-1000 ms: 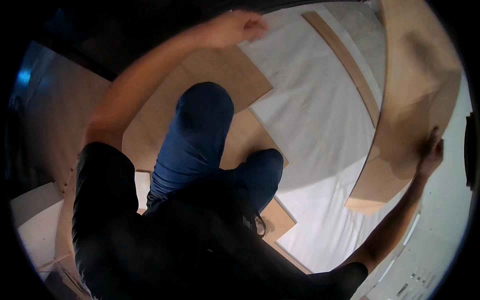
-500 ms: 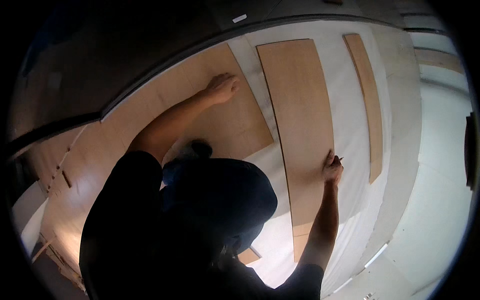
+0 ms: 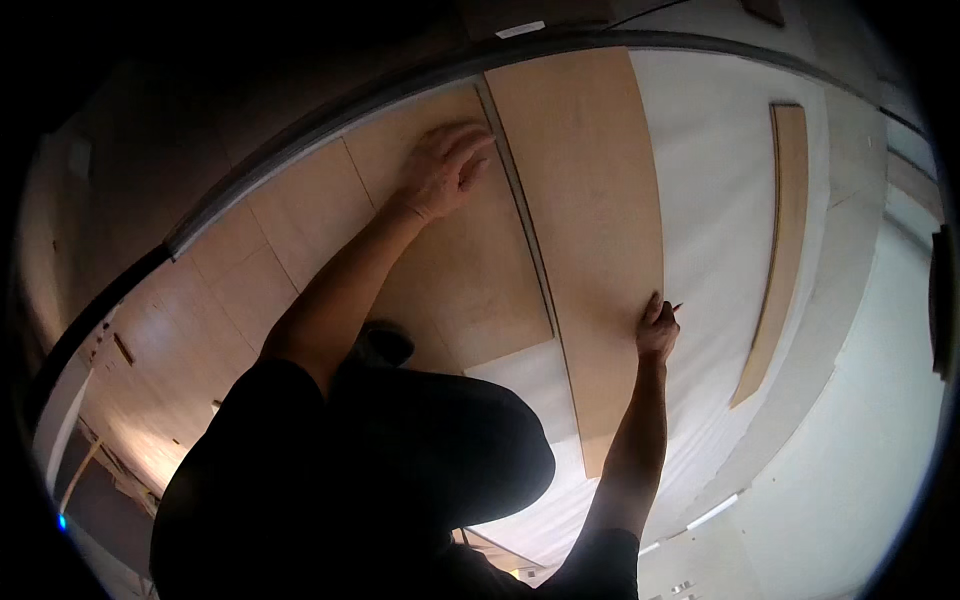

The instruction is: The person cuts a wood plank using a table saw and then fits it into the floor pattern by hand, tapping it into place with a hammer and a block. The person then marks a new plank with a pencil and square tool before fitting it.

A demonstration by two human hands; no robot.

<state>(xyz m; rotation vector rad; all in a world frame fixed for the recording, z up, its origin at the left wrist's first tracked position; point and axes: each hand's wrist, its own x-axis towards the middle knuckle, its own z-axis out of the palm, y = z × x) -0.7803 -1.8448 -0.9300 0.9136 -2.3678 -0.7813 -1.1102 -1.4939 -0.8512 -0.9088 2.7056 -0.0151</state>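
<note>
Two hands were on the flooring, one per board. Biggest item: white underlay sheet [image 3: 720, 250] covered the floor on the right and showed below the boards. Laid light-wood floor [image 3: 300, 250] ran off to the left along a dark wall base. The loose long plank [image 3: 590, 230] lay lengthwise just beside the laid floor's right edge, a thin dark gap between them, its near end over the underlay. A narrower plank [image 3: 775, 250] lay well apart to the right on the underlay. Left hand [image 3: 440, 170] rested flat on the last laid board, fingers spread slightly, fingertips at the seam. Right hand [image 3: 658, 330] gripped the loose plank's right edge, fingers curled together against it, thumb side up.
</note>
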